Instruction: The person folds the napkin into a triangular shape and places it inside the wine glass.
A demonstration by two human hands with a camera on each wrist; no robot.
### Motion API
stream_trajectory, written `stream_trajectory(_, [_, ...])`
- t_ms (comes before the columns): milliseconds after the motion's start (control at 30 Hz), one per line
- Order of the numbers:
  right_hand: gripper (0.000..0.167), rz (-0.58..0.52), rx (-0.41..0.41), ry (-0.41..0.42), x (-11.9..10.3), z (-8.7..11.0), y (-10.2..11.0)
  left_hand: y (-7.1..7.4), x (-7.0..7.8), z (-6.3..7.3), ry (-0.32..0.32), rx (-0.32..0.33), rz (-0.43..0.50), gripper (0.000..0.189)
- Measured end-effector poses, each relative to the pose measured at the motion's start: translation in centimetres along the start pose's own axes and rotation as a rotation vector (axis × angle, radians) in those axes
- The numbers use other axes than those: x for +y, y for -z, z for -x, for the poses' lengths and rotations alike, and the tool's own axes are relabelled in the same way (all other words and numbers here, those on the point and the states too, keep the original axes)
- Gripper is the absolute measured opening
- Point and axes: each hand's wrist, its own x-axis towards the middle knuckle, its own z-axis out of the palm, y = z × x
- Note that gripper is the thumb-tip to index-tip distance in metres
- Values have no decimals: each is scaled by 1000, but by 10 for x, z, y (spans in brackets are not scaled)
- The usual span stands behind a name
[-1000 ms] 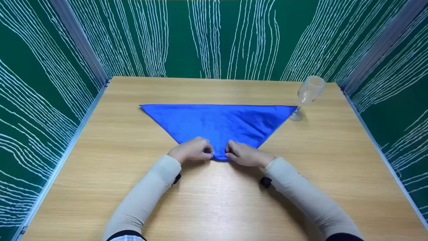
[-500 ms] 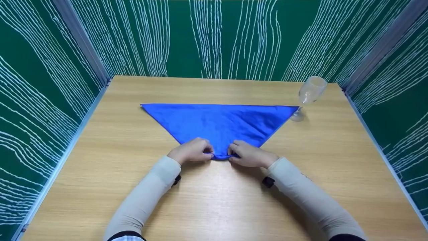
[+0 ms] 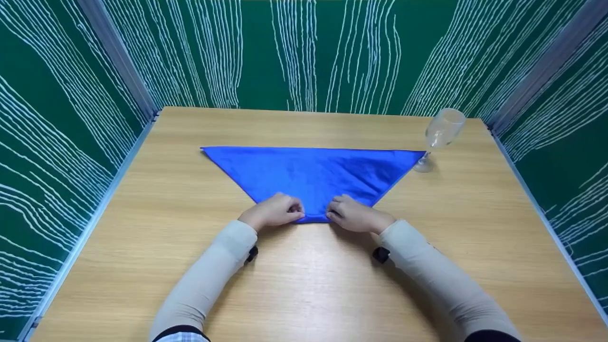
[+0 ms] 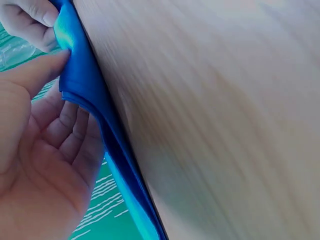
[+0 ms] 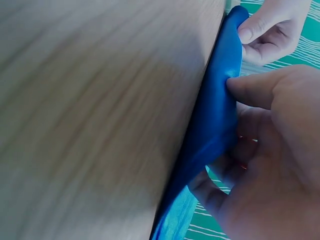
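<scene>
A blue cloth napkin (image 3: 304, 175) lies on the wooden table with its long straight edge at the far side and its sides narrowing toward me. Its near end is turned up into a narrow rolled fold (image 3: 315, 218). My left hand (image 3: 274, 210) pinches the left end of that fold, thumb on the near face in the left wrist view, where the napkin (image 4: 82, 75) shows layered edges. The right end is pinched by my right hand (image 3: 356, 214); in the right wrist view the thumb presses the napkin (image 5: 212, 115) and the fingers curl behind it.
A clear stemmed wine glass (image 3: 444, 128) stands at the back right, its base beside the napkin's right corner. The light wooden table (image 3: 304, 285) is bounded by green panels (image 3: 323, 57) with white wavy lines at the back and both sides.
My right hand loosened, shifted slightly right and took a fresh pinch on the fold. The napkin's near edge has rolled a little away from me and now looks straighter and wider.
</scene>
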Motion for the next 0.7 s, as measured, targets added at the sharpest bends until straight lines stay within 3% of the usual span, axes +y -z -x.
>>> stream_trajectory(233, [2, -68, 40, -24, 5, -3, -3, -3, 3, -4, 78, 15, -26, 11])
stream_trajectory(400, [9, -45, 121, 4, 7, -7, -7, -4, 5, -6, 78, 24, -56, 9])
stream_trajectory(700, [6, -17, 62, -71, 5, -6, -3, -4, 5, -6, 65, 23, -84, 8])
